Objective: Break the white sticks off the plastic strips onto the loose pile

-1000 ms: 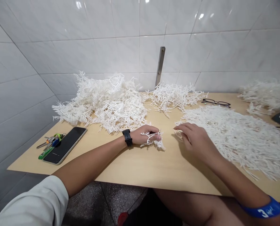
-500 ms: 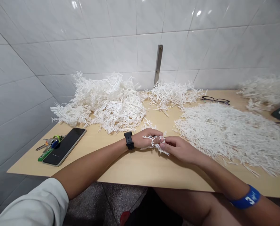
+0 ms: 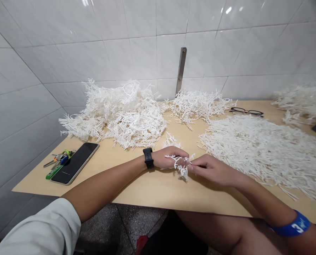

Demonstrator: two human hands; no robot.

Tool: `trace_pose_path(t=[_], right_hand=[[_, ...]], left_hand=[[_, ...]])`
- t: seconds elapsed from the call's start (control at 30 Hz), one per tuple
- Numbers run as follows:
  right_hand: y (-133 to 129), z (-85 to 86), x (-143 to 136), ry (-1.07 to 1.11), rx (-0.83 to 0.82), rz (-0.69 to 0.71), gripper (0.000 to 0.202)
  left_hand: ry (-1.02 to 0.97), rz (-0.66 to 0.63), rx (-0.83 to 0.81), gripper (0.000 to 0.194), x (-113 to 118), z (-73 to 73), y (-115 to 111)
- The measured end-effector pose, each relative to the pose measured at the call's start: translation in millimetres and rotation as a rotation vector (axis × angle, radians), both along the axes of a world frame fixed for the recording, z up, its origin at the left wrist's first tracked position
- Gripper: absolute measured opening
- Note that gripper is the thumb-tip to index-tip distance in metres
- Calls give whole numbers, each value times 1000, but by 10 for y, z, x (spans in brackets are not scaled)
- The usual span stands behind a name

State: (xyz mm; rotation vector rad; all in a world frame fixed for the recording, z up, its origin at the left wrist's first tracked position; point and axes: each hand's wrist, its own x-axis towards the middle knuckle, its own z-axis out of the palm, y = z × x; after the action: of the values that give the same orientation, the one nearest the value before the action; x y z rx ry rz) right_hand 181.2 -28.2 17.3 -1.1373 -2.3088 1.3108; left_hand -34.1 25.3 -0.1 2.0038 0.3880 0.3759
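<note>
Above the near part of the table, my left hand point(image 3: 166, 158) is closed on a white branched plastic sprig point(image 3: 183, 172), its thin twigs sticking out past the thumb. The fingertips of my right hand point(image 3: 213, 170) are pinched at the sprig's right side, almost touching the left fingertips. Exactly what lies between the right fingertips is too small to make out. Just behind my left hand lies a small clump of similar white sprigs point(image 3: 171, 140), partly hidden by it.
A tall heap of white sprigs point(image 3: 120, 109) stands at the back left, with a smaller pile point(image 3: 197, 106) beside it. Short white pieces point(image 3: 264, 152) spread across the right. A phone point(image 3: 76, 163), keys point(image 3: 57, 160) and glasses point(image 3: 247, 112) lie on the table point(image 3: 147, 191).
My right hand has shifted slightly right, away from my left. The held sprig has turned so its lower twigs point more downward. The whole view has moved a little.
</note>
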Motion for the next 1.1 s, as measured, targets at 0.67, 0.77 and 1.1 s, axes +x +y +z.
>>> trace_pose_path(t=[0.67,0.77,1.1], right_hand=[[45,-91,-237,117,110,-227,43],[35,-98,-221,53,94,-218,39],[-30,111,175,-35,378,-390,36]], left_hand=[[-56,219,18,55,25,-58,31],[-22,155,15,56,23,-52,15],[-70,261,40,58,-29,-44,109]])
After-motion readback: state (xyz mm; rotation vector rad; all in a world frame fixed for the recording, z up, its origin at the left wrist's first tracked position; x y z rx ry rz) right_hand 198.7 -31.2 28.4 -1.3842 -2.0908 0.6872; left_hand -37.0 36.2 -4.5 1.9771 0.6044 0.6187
